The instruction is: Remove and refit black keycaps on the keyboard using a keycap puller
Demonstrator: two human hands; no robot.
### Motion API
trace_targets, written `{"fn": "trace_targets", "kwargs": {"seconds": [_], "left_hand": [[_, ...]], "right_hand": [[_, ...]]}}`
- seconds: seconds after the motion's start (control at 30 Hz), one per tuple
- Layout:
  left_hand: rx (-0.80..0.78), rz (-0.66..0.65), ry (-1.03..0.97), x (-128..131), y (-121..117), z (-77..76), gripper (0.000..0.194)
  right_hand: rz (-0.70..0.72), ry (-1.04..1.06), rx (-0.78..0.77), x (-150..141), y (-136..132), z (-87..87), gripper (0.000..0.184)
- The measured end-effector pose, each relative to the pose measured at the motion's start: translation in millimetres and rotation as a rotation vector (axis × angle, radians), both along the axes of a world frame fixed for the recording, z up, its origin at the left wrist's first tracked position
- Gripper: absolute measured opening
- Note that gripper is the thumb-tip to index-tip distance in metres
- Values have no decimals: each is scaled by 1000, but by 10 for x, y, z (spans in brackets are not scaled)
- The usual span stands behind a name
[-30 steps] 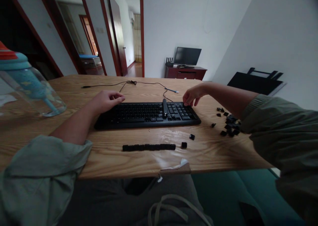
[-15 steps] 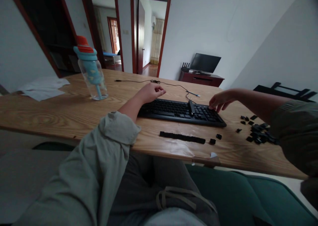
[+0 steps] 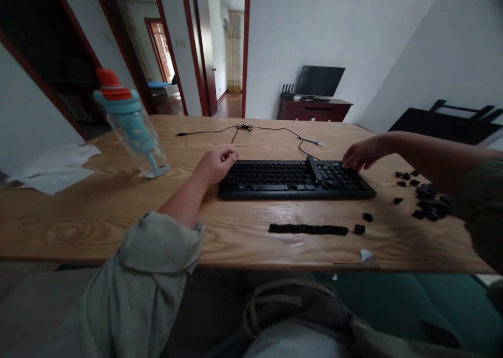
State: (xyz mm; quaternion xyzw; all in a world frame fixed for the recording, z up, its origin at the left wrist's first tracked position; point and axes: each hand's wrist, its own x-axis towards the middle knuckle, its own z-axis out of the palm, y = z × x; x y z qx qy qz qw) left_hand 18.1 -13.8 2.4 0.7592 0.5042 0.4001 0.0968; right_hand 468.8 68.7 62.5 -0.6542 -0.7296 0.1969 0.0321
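A black keyboard (image 3: 291, 180) lies on the wooden table (image 3: 98, 211). My left hand (image 3: 215, 165) rests at the keyboard's left end with its fingers curled in. My right hand (image 3: 360, 154) hovers over the number pad at the right end, fingers bent down onto the keys. A small dark tool (image 3: 313, 168) lies across the keyboard. In front of the keyboard sits a row of black keycaps (image 3: 308, 229), with two single keycaps (image 3: 359, 229) beside it. A heap of loose keycaps (image 3: 426, 201) lies at the right, near my right forearm.
A clear water bottle (image 3: 131, 127) with a blue and orange lid stands at the left. White paper (image 3: 55, 166) lies at the far left edge. The keyboard's cable (image 3: 251, 130) trails across the back of the table. Open doorways and a television stand are behind.
The camera has swung left and back, so the bottle and paper came into view. Both hands stay at the two ends of the keyboard; my left fingers have curled in further.
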Motion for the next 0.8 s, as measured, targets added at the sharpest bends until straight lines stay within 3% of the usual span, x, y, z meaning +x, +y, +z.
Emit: {"fn": "trace_targets", "kwargs": {"seconds": [0.1,0.27,0.53,0.8], "left_hand": [[-99,-3,55,-83,-10,25,44],[-173,32,121,-164,-111,85,45],[-215,171,194,-202,-82,129,49],[-258,315,222,84,-25,252,53]], "right_hand": [[-57,77,-390,76,10,3,22],[-2,128,-330,217,29,-58,25],[336,-2,-219,324,264,-132,47],[393,43,-360,356,445,-119,51]]}}
